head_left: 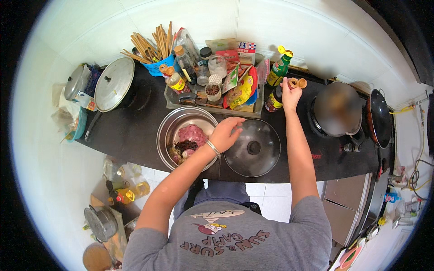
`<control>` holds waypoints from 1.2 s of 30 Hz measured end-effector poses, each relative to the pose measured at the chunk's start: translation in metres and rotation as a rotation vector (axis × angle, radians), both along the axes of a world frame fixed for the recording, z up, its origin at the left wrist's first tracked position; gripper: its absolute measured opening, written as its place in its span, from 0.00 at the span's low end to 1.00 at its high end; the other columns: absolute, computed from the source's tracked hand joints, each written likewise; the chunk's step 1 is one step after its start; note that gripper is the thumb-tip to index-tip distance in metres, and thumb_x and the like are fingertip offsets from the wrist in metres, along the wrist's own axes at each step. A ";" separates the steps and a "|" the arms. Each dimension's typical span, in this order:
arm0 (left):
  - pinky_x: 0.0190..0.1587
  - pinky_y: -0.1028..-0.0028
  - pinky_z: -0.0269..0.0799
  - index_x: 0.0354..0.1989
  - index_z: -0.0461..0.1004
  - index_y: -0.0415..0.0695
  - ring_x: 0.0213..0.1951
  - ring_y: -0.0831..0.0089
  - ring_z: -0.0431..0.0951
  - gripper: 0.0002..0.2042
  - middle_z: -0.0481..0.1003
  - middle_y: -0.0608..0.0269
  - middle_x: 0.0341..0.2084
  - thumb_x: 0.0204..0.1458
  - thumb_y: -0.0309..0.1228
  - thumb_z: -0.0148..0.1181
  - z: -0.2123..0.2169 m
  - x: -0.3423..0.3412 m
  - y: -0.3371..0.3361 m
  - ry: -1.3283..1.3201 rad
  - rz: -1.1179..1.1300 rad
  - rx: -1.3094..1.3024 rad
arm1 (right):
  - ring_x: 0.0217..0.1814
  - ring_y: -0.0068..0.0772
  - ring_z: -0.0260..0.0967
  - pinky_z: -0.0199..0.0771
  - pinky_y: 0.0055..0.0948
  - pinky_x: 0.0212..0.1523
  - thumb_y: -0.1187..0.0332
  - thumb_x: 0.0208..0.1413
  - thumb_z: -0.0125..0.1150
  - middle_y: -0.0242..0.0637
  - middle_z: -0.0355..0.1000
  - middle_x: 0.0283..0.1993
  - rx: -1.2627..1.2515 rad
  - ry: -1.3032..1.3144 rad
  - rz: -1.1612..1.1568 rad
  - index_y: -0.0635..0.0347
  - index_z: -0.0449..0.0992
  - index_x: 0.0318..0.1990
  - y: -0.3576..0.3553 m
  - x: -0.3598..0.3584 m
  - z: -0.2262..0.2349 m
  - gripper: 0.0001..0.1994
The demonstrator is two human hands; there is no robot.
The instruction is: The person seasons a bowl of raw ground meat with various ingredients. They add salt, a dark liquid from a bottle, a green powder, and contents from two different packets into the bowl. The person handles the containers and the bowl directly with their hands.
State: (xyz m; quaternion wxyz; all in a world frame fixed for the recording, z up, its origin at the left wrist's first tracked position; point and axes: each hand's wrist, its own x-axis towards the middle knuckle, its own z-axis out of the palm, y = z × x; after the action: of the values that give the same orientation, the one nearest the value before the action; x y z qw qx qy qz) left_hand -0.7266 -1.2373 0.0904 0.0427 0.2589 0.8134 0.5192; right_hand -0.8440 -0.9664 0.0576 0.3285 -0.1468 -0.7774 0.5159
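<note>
Bottle [274, 101] is at one o'clock from the lid [262, 159], its top grasped by the right hand [291, 93]; left hand [227, 133] hangs loose at ten; bowl [200, 116] at nine holds meat [192, 134] and dark seasoning [185, 145].

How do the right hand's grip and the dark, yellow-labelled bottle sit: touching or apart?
Touching: the head view shows the right grip closed around the dark bottle near its top.

The bowl [199, 118], with meat [192, 134] in it, sits on the bench [122, 135] left of the lid [264, 156]. Behind is the tray [239, 113] holding jars [218, 66]; rightward, the sauce bottle [273, 102] (another bottle [279, 71] behind it), then the wok [381, 118].
</note>
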 end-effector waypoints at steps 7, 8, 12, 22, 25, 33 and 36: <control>0.41 0.66 0.69 0.47 0.68 0.41 0.36 0.60 0.73 0.16 0.72 0.56 0.33 0.48 0.25 0.55 -0.002 0.001 0.007 -0.002 0.000 -0.026 | 0.37 0.34 0.72 0.70 0.31 0.40 0.66 0.47 0.67 0.44 0.73 0.35 0.031 0.042 0.061 0.65 0.71 0.39 0.000 -0.001 0.001 0.16; 0.41 0.66 0.69 0.47 0.68 0.41 0.36 0.60 0.73 0.16 0.72 0.56 0.33 0.48 0.25 0.55 -0.003 0.001 0.008 -0.023 0.001 -0.020 | 0.40 0.33 0.71 0.69 0.31 0.43 0.67 0.46 0.68 0.44 0.72 0.39 -0.021 0.156 0.048 0.64 0.68 0.44 -0.002 -0.001 0.000 0.20; 0.42 0.67 0.69 0.48 0.68 0.41 0.37 0.61 0.73 0.17 0.72 0.56 0.35 0.48 0.25 0.56 -0.008 0.006 0.010 -0.026 -0.016 -0.041 | 0.48 0.33 0.65 0.65 0.31 0.51 0.72 0.45 0.68 0.43 0.66 0.48 -0.109 0.249 0.096 0.57 0.51 0.63 -0.006 0.008 0.007 0.39; 0.41 0.67 0.70 0.50 0.68 0.41 0.36 0.62 0.75 0.18 0.72 0.55 0.36 0.48 0.25 0.57 -0.008 0.007 0.018 0.028 -0.026 -0.076 | 0.34 0.42 0.69 0.70 0.37 0.36 0.75 0.44 0.61 0.42 0.69 0.36 0.572 0.212 0.061 0.58 0.72 0.47 -0.002 0.017 0.039 0.19; 0.41 0.68 0.70 0.49 0.68 0.41 0.36 0.62 0.75 0.18 0.72 0.54 0.35 0.48 0.25 0.57 -0.006 0.010 0.020 0.027 -0.027 -0.088 | 0.40 0.44 0.68 0.68 0.38 0.41 0.69 0.46 0.61 0.40 0.70 0.38 0.688 0.109 0.034 0.55 0.73 0.47 0.000 0.024 0.050 0.17; 0.42 0.66 0.70 0.47 0.68 0.41 0.37 0.59 0.73 0.16 0.72 0.56 0.33 0.48 0.26 0.56 0.006 0.011 0.020 0.009 -0.026 -0.081 | 0.48 0.45 0.66 0.64 0.38 0.51 0.54 0.52 0.58 0.49 0.69 0.46 0.303 0.069 0.035 0.66 0.66 0.56 0.022 0.010 0.085 0.29; 0.42 0.66 0.70 0.47 0.68 0.41 0.37 0.60 0.74 0.16 0.72 0.56 0.34 0.48 0.26 0.56 0.007 0.008 0.020 0.007 -0.020 -0.058 | 0.53 0.46 0.66 0.67 0.36 0.51 0.50 0.48 0.61 0.54 0.67 0.53 0.279 -0.274 0.231 0.66 0.66 0.56 0.053 -0.038 0.093 0.33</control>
State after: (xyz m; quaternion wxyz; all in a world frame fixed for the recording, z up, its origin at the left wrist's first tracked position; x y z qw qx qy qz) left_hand -0.7188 -1.2169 0.0976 0.0526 0.2673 0.8256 0.4941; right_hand -0.8822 -0.9132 0.1508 0.1756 -0.0788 -0.8901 0.4130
